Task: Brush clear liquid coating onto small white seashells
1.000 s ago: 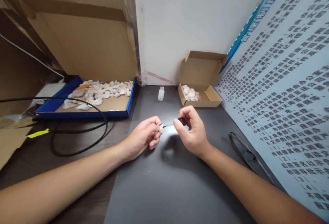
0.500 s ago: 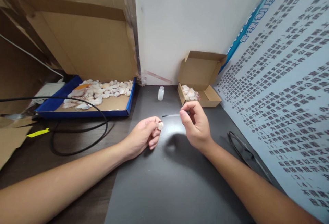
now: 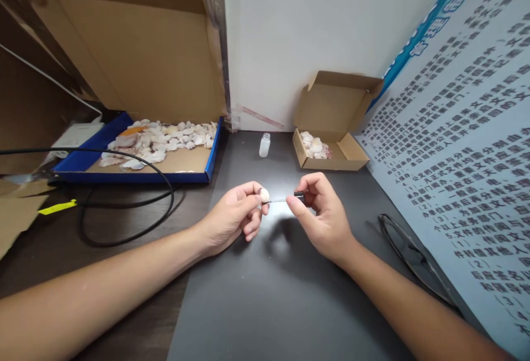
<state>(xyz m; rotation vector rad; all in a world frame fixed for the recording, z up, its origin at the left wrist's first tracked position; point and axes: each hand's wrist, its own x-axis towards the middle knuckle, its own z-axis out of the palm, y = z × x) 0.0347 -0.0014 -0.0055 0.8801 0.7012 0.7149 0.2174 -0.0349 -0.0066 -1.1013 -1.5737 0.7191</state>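
Between the fingertips of both hands, a small pale shell meets the tip of a thin black-capped applicator.
The left hand pinches the shell in closed fingers. The right hand grips the applicator's cap just right of it, above the dark worktop. Beyond the fingers stand a small clear bottle and an open cardboard box of shells; farther left lies a blue tray of shells.

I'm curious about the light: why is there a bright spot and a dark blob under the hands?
Head view: overhead light glares off the table below the shell; the right hand, holding a brush, throws a soft shadow; the wide lens bends the poster.
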